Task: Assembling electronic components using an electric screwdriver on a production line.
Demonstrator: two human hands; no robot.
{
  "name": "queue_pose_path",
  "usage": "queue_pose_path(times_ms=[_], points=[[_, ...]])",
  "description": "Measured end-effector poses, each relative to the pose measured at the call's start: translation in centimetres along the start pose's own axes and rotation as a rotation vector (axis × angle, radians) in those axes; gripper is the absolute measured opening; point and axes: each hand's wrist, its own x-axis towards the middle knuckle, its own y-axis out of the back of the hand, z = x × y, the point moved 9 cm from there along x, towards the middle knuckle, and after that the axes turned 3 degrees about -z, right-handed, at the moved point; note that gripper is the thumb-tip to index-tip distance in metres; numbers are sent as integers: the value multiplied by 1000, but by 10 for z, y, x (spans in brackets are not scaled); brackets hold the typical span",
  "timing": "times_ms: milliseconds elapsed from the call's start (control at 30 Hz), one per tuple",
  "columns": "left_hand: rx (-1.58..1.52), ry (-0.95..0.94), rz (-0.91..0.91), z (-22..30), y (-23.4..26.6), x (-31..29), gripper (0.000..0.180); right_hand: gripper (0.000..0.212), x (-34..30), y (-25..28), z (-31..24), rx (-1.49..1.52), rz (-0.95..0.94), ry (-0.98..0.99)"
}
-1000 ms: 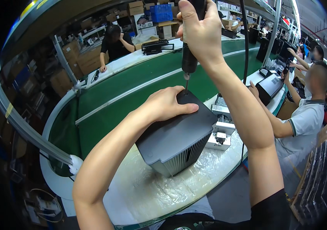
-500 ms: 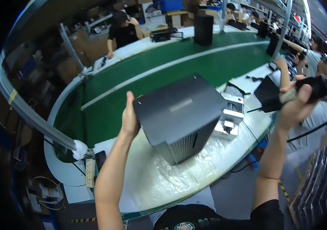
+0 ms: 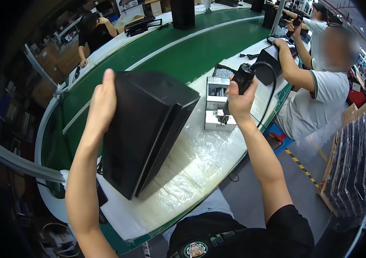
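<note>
1. Two small white open-topped boxes (image 3: pixel 218 103) are seen on the padded white work surface (image 3: pixel 191 167), just beside the green conveyor belt (image 3: pixel 183 51); dark small parts are held inside them, but their kind cannot be told. A darker tray (image 3: pixel 224 72) with pale contents is set just behind them.

2. The left hand (image 3: pixel 101 105) is pressed flat against the upper left side of a large black rectangular casing (image 3: pixel 146 129), the fingers held together and straight up its edge, with the thumb hidden behind.

3. The right hand (image 3: pixel 239 101) is closed around the grip of a black electric screwdriver (image 3: pixel 242 81), the fingers wrapped tightly; the tool is held upright above the white boxes, and a black cable (image 3: pixel 271 92) is looped from its top toward the bench edge.

4. The casing is tipped up on its lower corner on the padded surface, leaning to the right, between the two forearms. Its broad face is smooth and matte black, and a thick side wall is turned toward the camera.

5. At the next station on the right, a person in a white polo shirt (image 3: pixel 316 101) is shown with hands on another black unit (image 3: pixel 273 58). Across the belt, a person in dark clothing (image 3: pixel 93 32) is seated at the far bench.
</note>
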Motion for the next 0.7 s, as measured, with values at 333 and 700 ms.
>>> queue_pose_path(times_ms=[333,700], points=[[315,-141,-147,-61,-80,51,72,43,8,13,-26,262,30,-311],[368,-51,-374,-106,-72,-27,75,32,82,-82,-132,604,-12,-29]])
